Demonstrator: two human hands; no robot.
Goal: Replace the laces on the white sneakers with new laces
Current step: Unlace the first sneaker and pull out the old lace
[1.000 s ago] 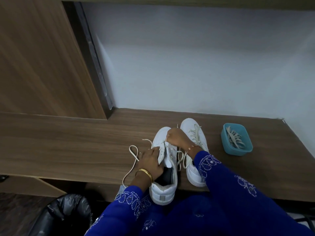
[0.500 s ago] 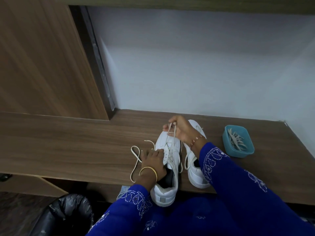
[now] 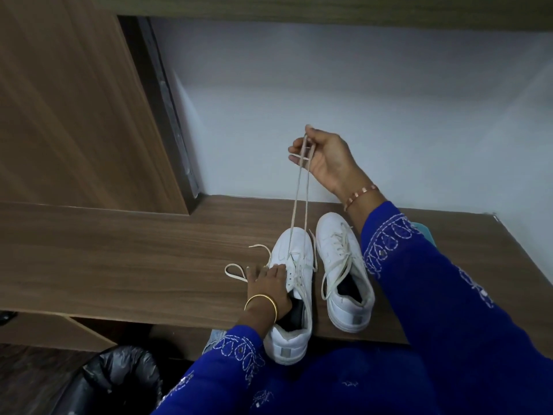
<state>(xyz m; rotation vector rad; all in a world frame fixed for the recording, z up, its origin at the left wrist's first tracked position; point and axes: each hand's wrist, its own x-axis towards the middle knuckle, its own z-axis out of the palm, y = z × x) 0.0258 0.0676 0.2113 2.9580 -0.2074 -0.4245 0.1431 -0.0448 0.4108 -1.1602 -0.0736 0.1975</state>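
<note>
Two white sneakers stand side by side on the wooden desk point(image 3: 119, 265), toes away from me. My left hand point(image 3: 269, 284) presses on the left sneaker point(image 3: 294, 265) at its side and collar, holding it down. My right hand point(image 3: 323, 158) is raised well above the desk and pinches a loop of off-white lace point(image 3: 300, 199), two strands running taut down to the left sneaker's eyelets. The lace's loose end point(image 3: 236, 269) curls on the desk left of the shoe. The right sneaker point(image 3: 344, 274) is laced, with its ends hanging loose.
A teal container point(image 3: 426, 232) peeks out behind my right sleeve at the desk's right. A white wall rises behind the desk, a wooden panel to the left. A bin with a black liner point(image 3: 113, 381) stands on the floor below left.
My right hand has risen from the left sneaker's toe to high above the desk, drawing the lace loop out long and taut. My left hand stays on the shoe.
</note>
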